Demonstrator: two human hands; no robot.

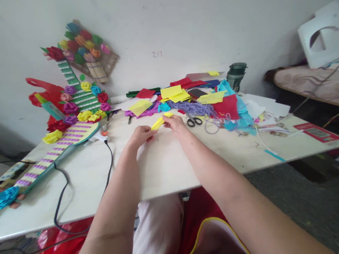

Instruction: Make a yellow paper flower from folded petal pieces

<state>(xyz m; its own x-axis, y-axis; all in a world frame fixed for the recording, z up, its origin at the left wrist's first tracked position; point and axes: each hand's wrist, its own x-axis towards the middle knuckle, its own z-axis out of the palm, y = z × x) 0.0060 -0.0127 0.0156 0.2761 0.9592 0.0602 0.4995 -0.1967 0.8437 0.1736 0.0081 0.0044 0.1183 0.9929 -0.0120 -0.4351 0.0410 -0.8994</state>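
Observation:
Between my two hands, a little above the white table (162,171), is a folded strip of yellow paper (157,123). My left hand (143,136) pinches its lower left end. My right hand (174,124) grips the upper right part, and some yellow shows past the fingers. Just right of my right hand lie black-handled scissors (194,121). Behind the hands are yellow paper squares (171,91), a red sheet (226,107) and a tangle of purple yarn (190,108).
A long board with paper flowers (66,147) lies at the left, near a hot glue gun (98,137) and its black cable (112,160). A dark bottle (236,76) stands at the back. Blue crepe paper (244,115) and scraps cover the right. A red bag (49,250) is below the table.

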